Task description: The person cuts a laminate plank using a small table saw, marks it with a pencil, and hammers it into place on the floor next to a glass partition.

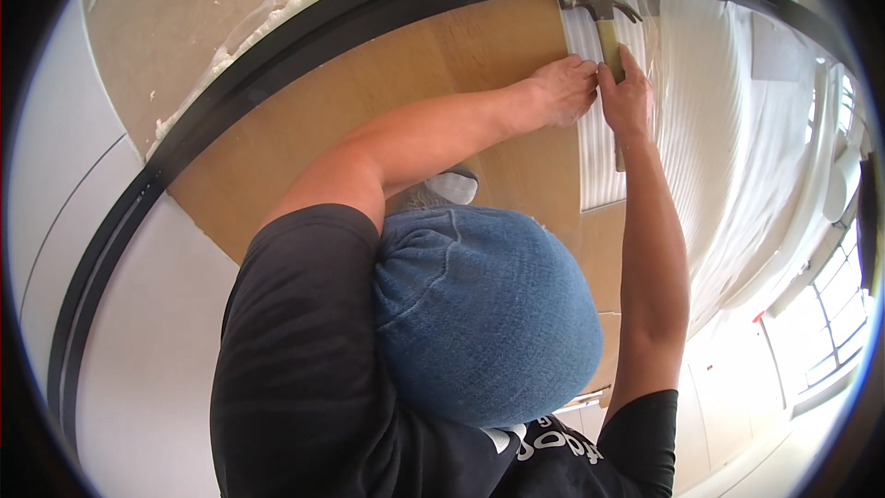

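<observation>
My right hand is wrapped round the pale handle of a claw hammer, thumb lying along it. The dark head points toward the far frame, and the handle's end sticks out below my wrist. Just left of it, my left hand is closed, its fingertips at the edge of the wood-coloured floor boards; whatever it pinches is hidden. Beneath both hands runs a strip of white ribbed underlay beside the boards' edge.
A dark frame or track bends along the far and left side, with rough whitish filler beyond it. Crumpled white sheeting spreads to the right, toward a barred window. My denim-covered knee and grey shoe are close by.
</observation>
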`<move>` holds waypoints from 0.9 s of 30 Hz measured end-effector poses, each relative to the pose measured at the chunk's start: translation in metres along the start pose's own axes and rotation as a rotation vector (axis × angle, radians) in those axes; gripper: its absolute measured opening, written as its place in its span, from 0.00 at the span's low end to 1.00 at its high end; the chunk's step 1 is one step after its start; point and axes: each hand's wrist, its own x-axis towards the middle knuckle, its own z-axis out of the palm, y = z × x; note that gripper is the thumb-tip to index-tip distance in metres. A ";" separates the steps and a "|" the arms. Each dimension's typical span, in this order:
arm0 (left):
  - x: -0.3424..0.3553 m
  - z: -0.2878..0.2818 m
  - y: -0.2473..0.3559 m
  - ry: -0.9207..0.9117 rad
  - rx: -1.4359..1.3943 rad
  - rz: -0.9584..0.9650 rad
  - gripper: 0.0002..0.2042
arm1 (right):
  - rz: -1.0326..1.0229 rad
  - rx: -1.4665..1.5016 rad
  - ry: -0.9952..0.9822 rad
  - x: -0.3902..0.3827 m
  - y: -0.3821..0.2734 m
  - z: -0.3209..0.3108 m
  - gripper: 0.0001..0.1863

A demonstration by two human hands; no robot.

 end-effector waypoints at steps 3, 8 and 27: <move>-0.006 -0.004 -0.004 -0.051 -0.024 0.028 0.10 | -0.021 0.054 -0.004 0.001 -0.001 -0.006 0.29; -0.045 -0.020 0.003 0.031 -0.064 0.050 0.13 | 0.217 0.223 0.127 -0.032 0.017 -0.009 0.28; -0.171 -0.069 -0.032 -0.066 0.063 -0.353 0.38 | 0.000 0.294 -0.134 -0.281 0.056 0.048 0.24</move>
